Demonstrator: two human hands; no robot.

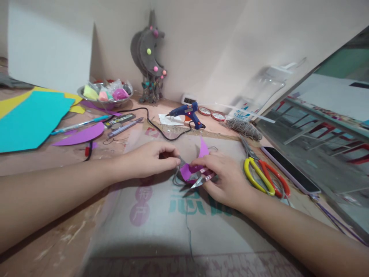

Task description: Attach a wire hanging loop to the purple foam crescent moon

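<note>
Tabletop (pixel 67 235): cardboard (pixel 161 232) lay centrally, the glue gun (pixel 191 110) at twelve o'clock.
Left hand (pixel 152 157): at nine o'clock, your grip pinched grey yarn (pixel 181 161).
Right hand (pixel 226 173): at three, your grip held snips (pixel 198 182) and the purple piece (pixel 185 172).
Purple piece: mid-dial; looked already cut, yarn work seemed unfinished.

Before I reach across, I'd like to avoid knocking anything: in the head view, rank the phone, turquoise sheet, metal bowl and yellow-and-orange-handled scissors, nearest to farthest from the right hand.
1. Yellow-and-orange-handled scissors: just right of the right hand.
2. Phone: farther right, beyond the scissors.
3. Metal bowl: back left.
4. Turquoise sheet: far left.
</note>
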